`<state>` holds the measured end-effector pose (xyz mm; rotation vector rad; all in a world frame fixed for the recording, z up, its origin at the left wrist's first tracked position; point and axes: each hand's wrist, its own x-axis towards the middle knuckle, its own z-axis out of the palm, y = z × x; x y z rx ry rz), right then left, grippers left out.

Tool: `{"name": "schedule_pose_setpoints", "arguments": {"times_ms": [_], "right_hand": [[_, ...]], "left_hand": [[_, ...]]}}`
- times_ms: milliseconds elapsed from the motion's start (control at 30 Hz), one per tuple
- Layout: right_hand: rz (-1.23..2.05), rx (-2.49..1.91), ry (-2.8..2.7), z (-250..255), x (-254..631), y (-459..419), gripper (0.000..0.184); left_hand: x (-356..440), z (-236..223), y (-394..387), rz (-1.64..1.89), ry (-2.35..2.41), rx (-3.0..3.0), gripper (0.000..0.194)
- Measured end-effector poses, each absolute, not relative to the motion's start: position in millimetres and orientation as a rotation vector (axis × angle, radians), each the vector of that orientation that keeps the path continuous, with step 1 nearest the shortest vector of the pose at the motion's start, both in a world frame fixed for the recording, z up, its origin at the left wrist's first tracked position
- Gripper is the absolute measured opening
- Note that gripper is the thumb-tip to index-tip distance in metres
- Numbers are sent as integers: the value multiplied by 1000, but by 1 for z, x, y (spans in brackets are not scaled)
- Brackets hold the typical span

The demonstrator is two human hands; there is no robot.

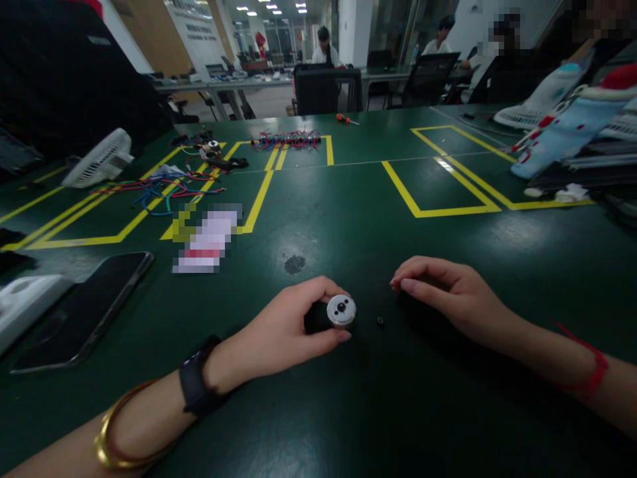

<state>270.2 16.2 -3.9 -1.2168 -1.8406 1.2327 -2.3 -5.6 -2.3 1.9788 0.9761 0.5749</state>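
My left hand [293,325] is closed around a small round silver motor [341,311], thumb at its near side and fingers at its far side. The motor's top faces up, with a dark centre and two dark holes. Just right of it a tiny black ring-like part [380,321] lies on the green table. My right hand [448,292] hovers or rests right of that part, thumb and fingertips brought together. Whether something tiny is pinched there I cannot make out.
A phone [89,312] and a white object [30,299] lie at left. Beyond are a blurred paper [209,239], loose coloured wires [174,189], a white fan [99,159], a wire bundle [288,139] and an orange screwdriver [343,119]. A blue bottle [562,126] lies far right. People sit in the background.
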Motion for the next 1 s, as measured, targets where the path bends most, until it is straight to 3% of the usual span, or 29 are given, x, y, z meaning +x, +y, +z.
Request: {"name": "schedule_pose_setpoints", "arguments": {"times_ms": [1000], "right_hand": [[1097,-1210,-2017,2,266,14,16]], "left_hand": [[-3,-1,-5,590,971,1983,32]]}}
